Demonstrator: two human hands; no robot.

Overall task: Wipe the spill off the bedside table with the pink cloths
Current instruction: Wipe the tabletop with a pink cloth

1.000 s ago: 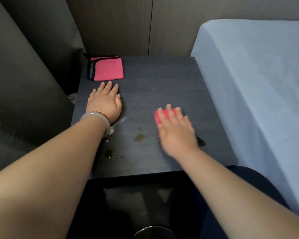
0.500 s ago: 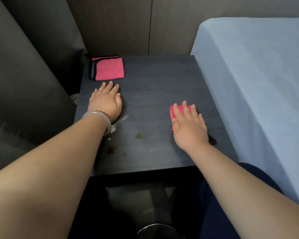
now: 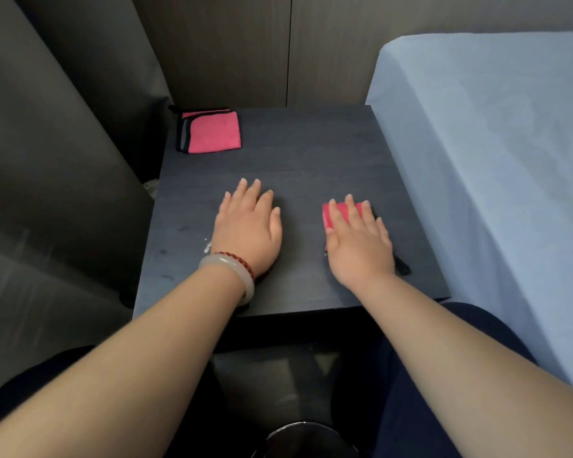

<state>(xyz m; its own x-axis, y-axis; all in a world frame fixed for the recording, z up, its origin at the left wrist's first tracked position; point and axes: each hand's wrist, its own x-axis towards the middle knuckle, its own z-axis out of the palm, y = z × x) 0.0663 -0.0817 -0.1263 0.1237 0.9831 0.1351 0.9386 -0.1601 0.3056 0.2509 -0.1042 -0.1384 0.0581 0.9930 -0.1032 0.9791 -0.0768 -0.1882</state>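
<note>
The dark bedside table point(image 3: 311, 160) fills the middle of the head view. My right hand point(image 3: 358, 241) lies flat on a folded pink cloth point(image 3: 329, 216) near the table's right side; only the cloth's far left part and a dark edge by my wrist show. My left hand point(image 3: 248, 226) rests palm down on the bare tabletop, fingers apart, holding nothing. A small whitish wet streak point(image 3: 207, 246) shows just left of it. A second folded pink cloth point(image 3: 212, 132) with black and grey trim lies at the far left corner.
A bed with a pale blue sheet point(image 3: 493, 160) stands against the table's right side. Dark grey fabric point(image 3: 63, 160) hangs on the left, with wood wall panels point(image 3: 278, 44) behind. A round metal rim point(image 3: 301, 431) shows on the floor below the table's front edge.
My left hand slid right and nearer, over the spots where spill drops showed. The right hand, which moved the cloth rightward earlier, now stays near the right side.
</note>
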